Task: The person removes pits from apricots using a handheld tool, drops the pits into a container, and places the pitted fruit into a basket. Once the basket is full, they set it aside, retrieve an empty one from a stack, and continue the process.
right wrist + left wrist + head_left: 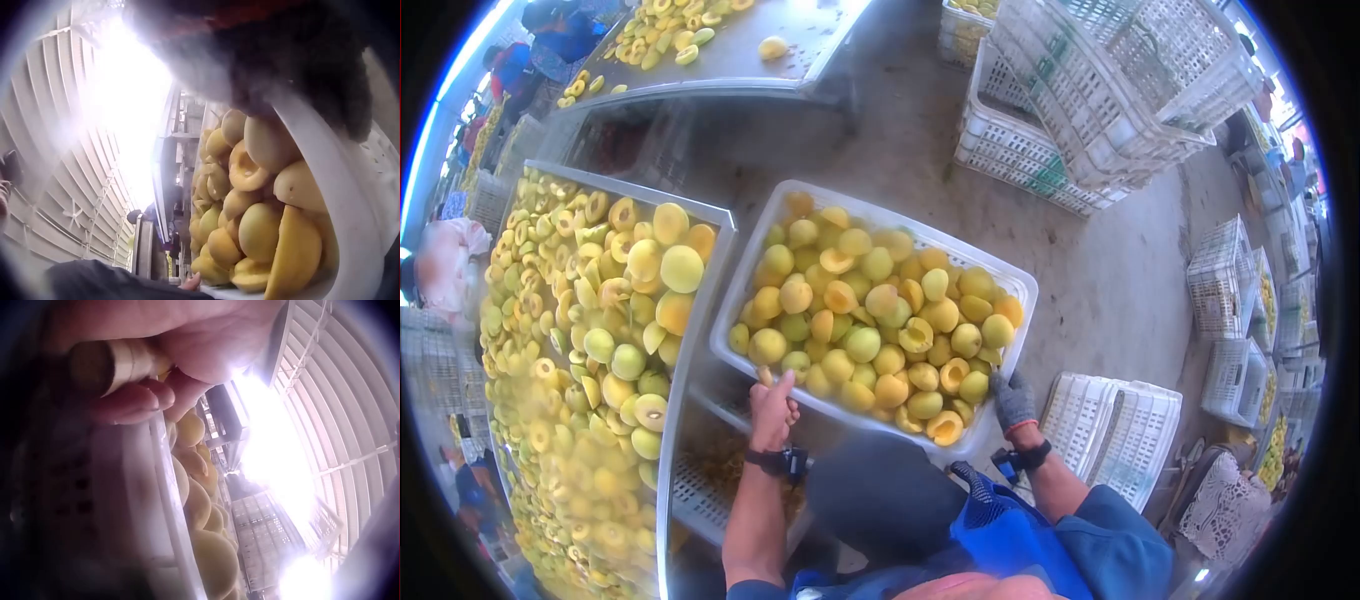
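A white plastic crate full of yellow-green stone fruit, some whole and some halved, is in front of the body in the head view. My bare left hand grips its near left rim. The same hand also holds a short, round wooden handle; what it belongs to is hidden. On the near right corner, my gloved right hand grips the rim. Dark glove fabric covers the rim's upper part in the right wrist view.
To the left stands a metal-edged table heaped with halved fruit. Another fruit-strewn table is at the back. Stacked white crates stand at the upper right, more crates by the right arm. Concrete floor shows between.
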Demonstrator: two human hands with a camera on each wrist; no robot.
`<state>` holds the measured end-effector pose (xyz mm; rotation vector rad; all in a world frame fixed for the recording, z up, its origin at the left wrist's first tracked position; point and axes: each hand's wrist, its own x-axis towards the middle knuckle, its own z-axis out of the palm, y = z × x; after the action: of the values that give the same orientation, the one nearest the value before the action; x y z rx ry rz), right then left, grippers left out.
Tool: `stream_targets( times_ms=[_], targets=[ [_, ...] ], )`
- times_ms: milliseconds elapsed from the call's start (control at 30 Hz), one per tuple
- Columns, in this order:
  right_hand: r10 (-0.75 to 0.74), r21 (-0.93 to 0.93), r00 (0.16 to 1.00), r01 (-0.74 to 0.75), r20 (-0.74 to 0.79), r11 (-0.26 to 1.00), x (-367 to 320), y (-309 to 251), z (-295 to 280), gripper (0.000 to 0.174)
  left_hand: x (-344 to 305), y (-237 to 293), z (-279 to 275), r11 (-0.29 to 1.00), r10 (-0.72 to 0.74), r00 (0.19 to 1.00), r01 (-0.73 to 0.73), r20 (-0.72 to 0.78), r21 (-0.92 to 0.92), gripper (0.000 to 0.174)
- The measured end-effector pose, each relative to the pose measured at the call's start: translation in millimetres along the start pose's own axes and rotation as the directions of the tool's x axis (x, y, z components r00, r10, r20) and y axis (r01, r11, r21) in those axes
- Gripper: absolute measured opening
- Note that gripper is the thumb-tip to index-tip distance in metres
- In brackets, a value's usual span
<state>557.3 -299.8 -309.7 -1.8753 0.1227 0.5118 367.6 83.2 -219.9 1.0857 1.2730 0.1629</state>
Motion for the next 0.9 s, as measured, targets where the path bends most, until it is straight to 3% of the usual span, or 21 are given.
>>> stream_targets(
  times_ms=[100,200,333,433,467,567,600,633,700,733,833,900],
  targets=[
    [-0.032,-0.522,0.983,-0.068,-0.179,0.850,-1.9,-41.0,15.7,0.035,-0.2,2.4,-0.8,1.000,0.016,0.997,-0.014,0.070,-0.026,0.027],
    [-0.077,-0.387,0.981,0.002,-0.178,0.922,1.0,-40.6,16.3,0.032,-3.6,8.8,5.7,0.993,0.032,0.994,-0.021,0.101,-0.117,0.028],
    [-0.174,-0.190,0.967,0.138,-0.187,0.972,25.4,-14.7,11.5,0.032,-0.2,18.3,17.0,0.995,0.044,0.991,-0.032,0.129,-0.092,0.033],
    [-0.120,-0.353,0.971,0.040,-0.208,0.935,52.6,-42.2,-0.7,0.032,15.2,27.9,40.0,0.991,0.019,0.989,0.000,0.146,-0.131,0.034],
    [-0.098,-0.202,0.976,0.058,-0.197,0.978,63.9,-59.9,-2.4,0.033,23.8,33.8,52.7,0.987,0.018,0.989,0.005,0.143,-0.160,0.032],
    [-0.201,-0.350,0.949,0.108,-0.242,0.930,133.2,-38.0,-25.1,0.040,58.4,49.9,93.4,0.979,0.019,0.978,0.024,0.209,-0.202,0.030],
    [-0.221,-0.307,0.943,0.139,-0.249,0.941,163.0,-28.3,-30.9,0.042,70.8,56.6,109.5,0.982,0.036,0.979,0.002,0.199,-0.188,0.029],
    [-0.333,-0.401,0.919,0.228,-0.213,0.887,184.5,-33.1,-39.5,0.039,83.4,65.0,124.5,0.982,0.044,0.976,-0.003,0.214,-0.186,0.028],
    [-0.327,-0.464,0.918,0.194,-0.225,0.864,219.8,-62.6,-47.4,0.039,104.7,77.7,153.2,0.983,0.045,0.968,0.001,0.249,-0.181,0.028],
    [-0.221,-0.431,0.935,0.085,-0.276,0.898,233.7,-90.8,-49.3,0.040,112.4,83.9,166.4,0.986,0.050,0.959,-0.002,0.279,-0.169,0.028],
    [-0.248,-0.329,0.923,0.146,-0.295,0.933,262.8,-139.3,-52.3,0.042,132.6,106.3,206.2,0.987,0.069,0.927,-0.009,0.369,-0.161,0.029],
    [-0.338,-0.442,0.892,0.183,-0.301,0.878,322.2,-122.8,-71.1,0.044,147.4,118.6,224.0,0.989,0.065,0.907,-0.004,0.415,-0.145,0.030]
  ],
)
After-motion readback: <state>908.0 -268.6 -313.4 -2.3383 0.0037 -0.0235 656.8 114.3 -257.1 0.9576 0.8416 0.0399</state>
